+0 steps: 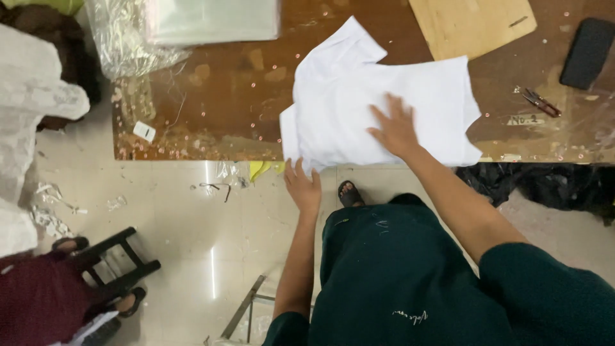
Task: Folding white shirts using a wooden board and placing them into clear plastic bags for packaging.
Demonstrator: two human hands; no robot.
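White shirt (378, 109) lies on the brown table (218, 90), partly folded: sleeves and sides look tucked in, the collar end points up-left, and the lower edge hangs a bit over the table's near edge. Judging from that, the fold is well along but not finished; the bundle is still loose and uneven, not a tidy rectangle, and nothing is bagged. Right hand (396, 128) rests flat on top of the shirt, fingers spread wide, palm down, pressing the cloth, gripping nothing. Left hand (303, 187) is at the near edge of the table, fingers extended upward, tips touching or just under the overhanging lower corner of the shirt; cannot tell whether it pinches the cloth, looks unclenched. Around: a wooden board (471, 24) at the top, small snips (541, 102) and a dark flat case (586, 52) to the right, clear plastic bags (166, 29) top left, black plastic (551, 186) under the table edge, another person's feet by a black stool (115, 256) bottom left.
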